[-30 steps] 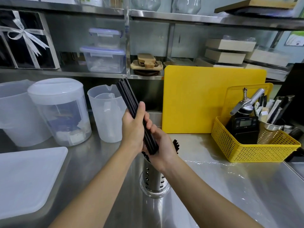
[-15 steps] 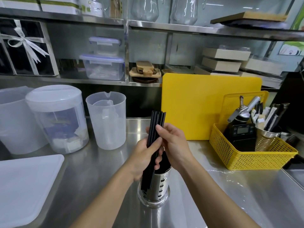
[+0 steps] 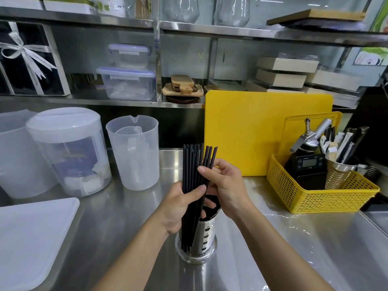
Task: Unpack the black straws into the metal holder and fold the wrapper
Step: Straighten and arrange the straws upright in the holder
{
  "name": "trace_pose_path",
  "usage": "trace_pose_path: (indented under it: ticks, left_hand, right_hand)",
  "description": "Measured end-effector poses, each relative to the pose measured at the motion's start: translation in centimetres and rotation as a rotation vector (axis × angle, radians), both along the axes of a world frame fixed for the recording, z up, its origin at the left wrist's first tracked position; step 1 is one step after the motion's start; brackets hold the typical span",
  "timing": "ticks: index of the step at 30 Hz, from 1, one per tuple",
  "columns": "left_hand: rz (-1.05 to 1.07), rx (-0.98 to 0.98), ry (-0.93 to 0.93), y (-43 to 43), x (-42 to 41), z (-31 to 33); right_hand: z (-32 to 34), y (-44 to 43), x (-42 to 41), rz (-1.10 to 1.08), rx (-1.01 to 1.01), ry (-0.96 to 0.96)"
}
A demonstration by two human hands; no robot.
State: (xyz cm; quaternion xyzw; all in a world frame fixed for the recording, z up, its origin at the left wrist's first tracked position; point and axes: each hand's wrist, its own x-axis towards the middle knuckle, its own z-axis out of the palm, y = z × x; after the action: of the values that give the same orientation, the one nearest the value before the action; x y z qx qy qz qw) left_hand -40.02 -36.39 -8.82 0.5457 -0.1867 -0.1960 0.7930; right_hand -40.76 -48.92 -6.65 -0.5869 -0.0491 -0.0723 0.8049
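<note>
At the counter's near edge, the perforated steel holder (image 3: 197, 238) stood upright, shiny and round. Just above it the left hand (image 3: 178, 204) was closed around a bundle of thin, matte black straws (image 3: 192, 177), lower ends already in the holder. The right hand (image 3: 226, 185) pinched a few tilted strays near the top. Risk: loose strays could miss the rim and scatter, or a sideways push could tip the holder. Wrapper not seen.
</note>
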Motion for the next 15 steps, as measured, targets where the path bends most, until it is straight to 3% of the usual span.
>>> trace_pose_path:
  ticks: [15]
  left_hand:
    - [-0.088,-0.009,0.019,0.62,-0.02,-1.01]
  right_hand:
    - [-0.16,0.16,-0.03,-0.016,-0.081,0.003]
